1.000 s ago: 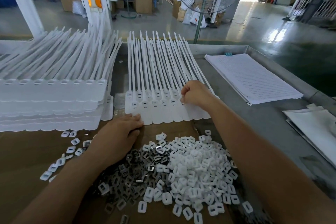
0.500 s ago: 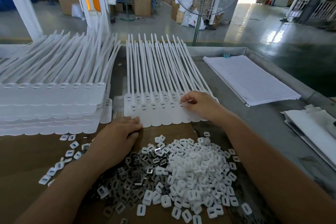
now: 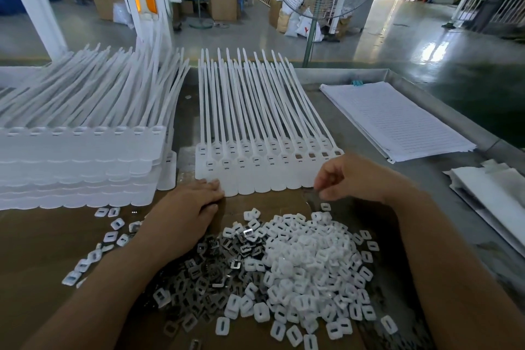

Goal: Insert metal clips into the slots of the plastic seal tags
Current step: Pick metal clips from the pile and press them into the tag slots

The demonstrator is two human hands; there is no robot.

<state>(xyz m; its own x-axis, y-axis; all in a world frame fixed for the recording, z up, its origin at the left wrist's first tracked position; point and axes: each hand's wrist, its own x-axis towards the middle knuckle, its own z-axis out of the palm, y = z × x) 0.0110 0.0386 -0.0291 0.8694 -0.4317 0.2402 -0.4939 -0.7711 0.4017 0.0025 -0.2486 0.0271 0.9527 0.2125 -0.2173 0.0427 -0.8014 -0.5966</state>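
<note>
- Now: row of tags (image 3: 255, 176) lies flat on the counter (image 3: 420, 179), straps pointing away from the person; slots toward its right end look darker than the rest.
- Left hand (image 3: 187, 216): flat, fingers straight, tips resting on the row's near-left corner.
- Right hand (image 3: 352, 176): at the row's near-right corner, fingers curled toward the thumb; cannot tell whether it pinches anything.
- Clips (image 3: 204, 278): dark metal heap just nearer than the row, mingling on its right with a heap of white caps (image 3: 312, 264).
- Left of the row: tall tag stack (image 3: 79, 167). Right of it: paper (image 3: 397, 122).
</note>
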